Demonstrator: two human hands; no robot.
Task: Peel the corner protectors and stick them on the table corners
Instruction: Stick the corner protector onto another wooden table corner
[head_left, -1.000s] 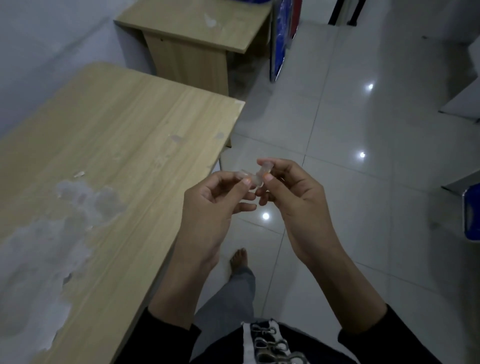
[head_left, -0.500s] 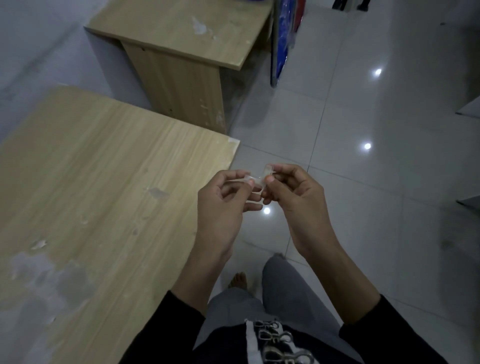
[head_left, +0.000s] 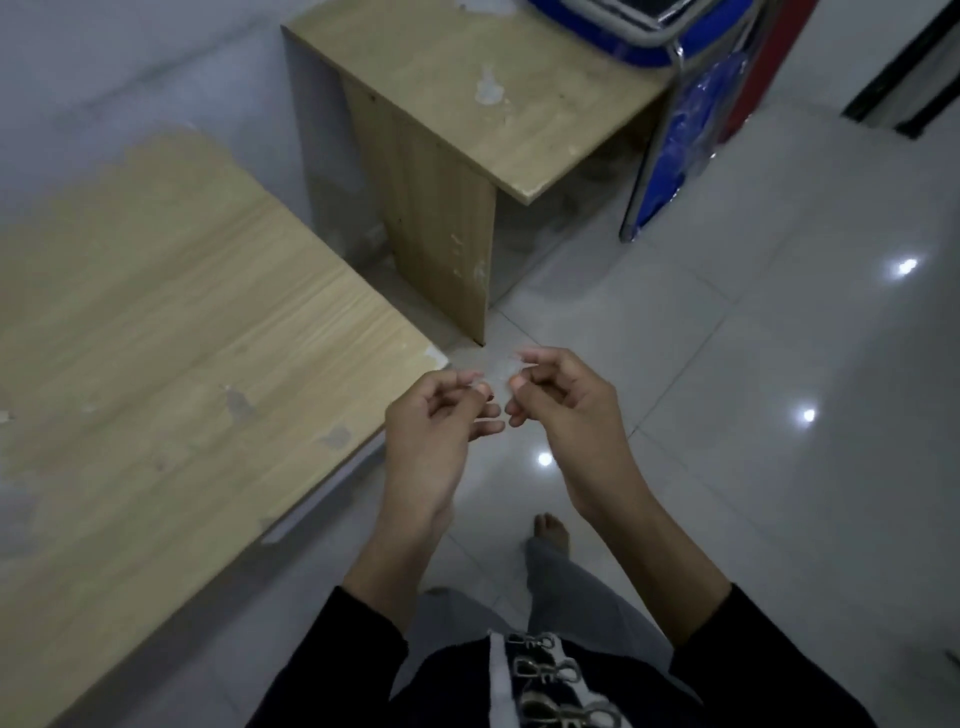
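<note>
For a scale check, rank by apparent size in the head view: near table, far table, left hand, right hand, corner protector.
1. near table
2. far table
3. left hand and right hand, alike
4. corner protector, faint blur between them

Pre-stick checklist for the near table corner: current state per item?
1. Grip on part: ok. The left hand and right hand both pinch the clear corner protector.
2. Backing peeled off: cannot tell, too blurred.
3. Target in view: ok. The table corner sits just left of the hands.
4. Corner surface sound: not ok, there is a pale worn patch at the tip.
5. Path to the corner free: ok, nothing lies between.
</note>
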